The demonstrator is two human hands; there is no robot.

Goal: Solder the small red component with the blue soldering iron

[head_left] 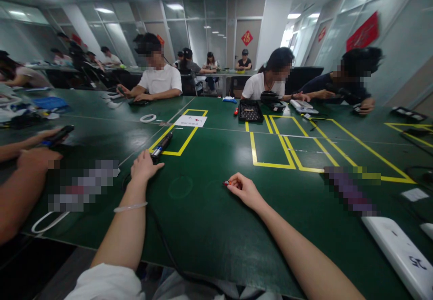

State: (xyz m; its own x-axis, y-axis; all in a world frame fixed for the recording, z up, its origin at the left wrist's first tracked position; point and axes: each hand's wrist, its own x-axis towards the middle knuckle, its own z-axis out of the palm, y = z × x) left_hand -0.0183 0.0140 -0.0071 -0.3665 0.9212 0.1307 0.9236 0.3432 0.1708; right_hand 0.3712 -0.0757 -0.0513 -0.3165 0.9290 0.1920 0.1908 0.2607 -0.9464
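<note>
My left hand (145, 165) rests on the table at the near end of a black electric screwdriver with a blue band (162, 147). Its thumb is spread away from the fingers, and the tool's end lies between them; a firm grip does not show. The screwdriver lies partly across a yellow tape outline. To the right, my right hand (244, 189) is closed in a pinch just over the green tabletop. From its fingertips sticks a small red-and-orange piece (226, 183), mostly hidden by the fingers, its kind too small to make out.
Yellow tape outlines (273, 165) mark the green table (203, 228). A paper label (190, 120) and a black tray of small parts (251, 111) lie farther back. A white power strip (395, 241) is at right. A co-worker's arms (34, 164) reach in from the left; other people sit opposite.
</note>
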